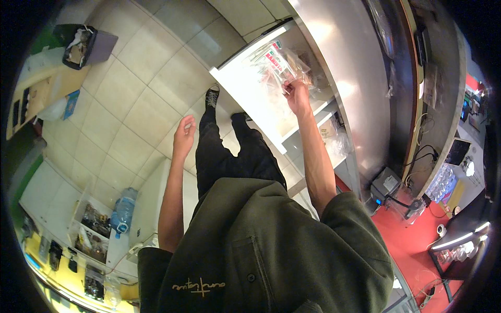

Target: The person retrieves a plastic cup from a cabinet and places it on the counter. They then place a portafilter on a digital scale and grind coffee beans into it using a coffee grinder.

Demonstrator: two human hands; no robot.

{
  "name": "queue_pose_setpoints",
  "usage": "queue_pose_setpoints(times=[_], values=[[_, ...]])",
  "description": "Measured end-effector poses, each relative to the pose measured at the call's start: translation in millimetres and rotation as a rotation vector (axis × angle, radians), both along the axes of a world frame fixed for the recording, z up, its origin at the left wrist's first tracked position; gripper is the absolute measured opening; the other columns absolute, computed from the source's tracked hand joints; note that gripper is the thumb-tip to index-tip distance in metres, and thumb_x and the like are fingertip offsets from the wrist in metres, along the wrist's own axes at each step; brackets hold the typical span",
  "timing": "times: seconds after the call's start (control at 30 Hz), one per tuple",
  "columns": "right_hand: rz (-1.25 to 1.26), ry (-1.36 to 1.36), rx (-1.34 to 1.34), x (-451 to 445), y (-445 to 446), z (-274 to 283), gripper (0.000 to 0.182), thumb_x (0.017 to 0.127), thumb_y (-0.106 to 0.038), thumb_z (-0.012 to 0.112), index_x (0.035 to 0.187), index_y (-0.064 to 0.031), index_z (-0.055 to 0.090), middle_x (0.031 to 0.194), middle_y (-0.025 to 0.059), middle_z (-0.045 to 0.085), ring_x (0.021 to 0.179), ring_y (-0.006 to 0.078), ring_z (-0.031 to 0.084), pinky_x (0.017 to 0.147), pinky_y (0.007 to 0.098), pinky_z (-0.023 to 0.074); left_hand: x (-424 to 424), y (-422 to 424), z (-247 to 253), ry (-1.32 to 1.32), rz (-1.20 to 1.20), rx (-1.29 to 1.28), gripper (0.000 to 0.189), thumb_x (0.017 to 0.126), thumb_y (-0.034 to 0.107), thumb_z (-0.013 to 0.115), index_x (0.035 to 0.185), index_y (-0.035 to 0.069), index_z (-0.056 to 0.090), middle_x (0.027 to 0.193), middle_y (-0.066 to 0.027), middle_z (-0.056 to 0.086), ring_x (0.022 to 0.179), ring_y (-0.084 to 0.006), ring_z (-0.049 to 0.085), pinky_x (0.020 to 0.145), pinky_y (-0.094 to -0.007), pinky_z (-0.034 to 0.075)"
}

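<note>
A white drawer [270, 121] stands pulled out from under a metal counter. My right hand [298, 98] reaches into it, thumb and fingertips pinched at a clear plastic bag [291, 70]. Packets with red and green printing [274, 58] lie among the clear plastic in the drawer; glare washes out much of its near side. My left hand [184, 137] hangs over the tiled floor, holding nothing, its fingers loosely bent and a little apart.
The steel counter [332, 35] curves along the drawer's right side. Below the drawer, a shelf holds plastic bags [336, 141]. A waste bin [98, 47] stands at upper left, a blue water bottle [124, 211] at lower left. A grey device [385, 182] sits at right.
</note>
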State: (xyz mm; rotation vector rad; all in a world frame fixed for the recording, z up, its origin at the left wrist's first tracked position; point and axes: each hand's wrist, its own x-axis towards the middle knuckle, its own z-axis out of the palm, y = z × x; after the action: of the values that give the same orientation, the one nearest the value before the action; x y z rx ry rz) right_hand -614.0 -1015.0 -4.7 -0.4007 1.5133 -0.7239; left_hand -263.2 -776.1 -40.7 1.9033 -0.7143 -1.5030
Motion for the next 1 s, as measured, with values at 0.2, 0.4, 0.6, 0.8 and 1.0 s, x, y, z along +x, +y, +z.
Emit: queue_pose_setpoints(times=[0.2,0.4,0.6,0.8,1.0], values=[[0.695,0.562,-0.225,30,7,103,0.045,0.09,-0.012,0.052,0.129,0.0084,0.056,0.073,0.0103,0.071,0.067,0.015,0.065,0.068,0.0286,0.0497,-28,-96,114,-0.359,-0.344,-0.557,0.067,0.082,0.017,0.078,0.14,0.008,0.045,0.137,-0.0187,0.052,0.128,-0.0342,0.048,0.107,-0.0431,0.04],[0.643,-0.004,0.05,63,30,184,0.04,0.104,-0.026,0.049,0.125,0.0057,0.06,0.069,0.007,0.064,0.063,0.0135,0.063,0.068,0.03,0.0518,-83,-167,165,0.102,-0.487,-0.501,0.09,0.075,0.02,0.085,0.147,0.006,0.031,0.124,-0.0165,0.059,0.111,-0.0293,0.06,0.093,-0.0385,0.05],[0.36,-0.066,-0.043,38,54,170,0.052,0.105,-0.04,0.042,0.124,0.0043,0.061,0.066,0.0037,0.062,0.067,0.0123,0.061,0.069,0.0293,0.0476,-88,-166,150,0.796,-0.249,-0.138,0.067,0.098,0.038,0.06,0.147,0.004,0.03,0.113,-0.016,0.063,0.088,-0.0198,0.066,0.078,-0.0323,0.055],[0.436,0.01,-0.07,37,84,162,0.045,0.105,-0.041,0.043,0.129,-0.0055,0.059,0.075,0.0025,0.062,0.077,0.0108,0.062,0.071,0.0291,0.0505,-95,-160,135,0.978,-0.213,-0.031,0.071,0.1,0.058,0.042,0.147,0.005,0.034,0.113,-0.0155,0.064,0.085,-0.0205,0.066,0.082,-0.0355,0.055],[0.556,-0.026,-0.034,49,115,152,0.053,0.1,-0.04,0.057,0.137,-0.0037,0.049,0.095,0.0104,0.069,0.086,0.0163,0.065,0.072,0.0315,0.0524,-98,-150,122,0.954,-0.18,-0.005,0.069,0.102,0.057,0.037,0.151,0.009,0.025,0.121,-0.0168,0.059,0.1,-0.0235,0.064,0.089,-0.0393,0.052]])
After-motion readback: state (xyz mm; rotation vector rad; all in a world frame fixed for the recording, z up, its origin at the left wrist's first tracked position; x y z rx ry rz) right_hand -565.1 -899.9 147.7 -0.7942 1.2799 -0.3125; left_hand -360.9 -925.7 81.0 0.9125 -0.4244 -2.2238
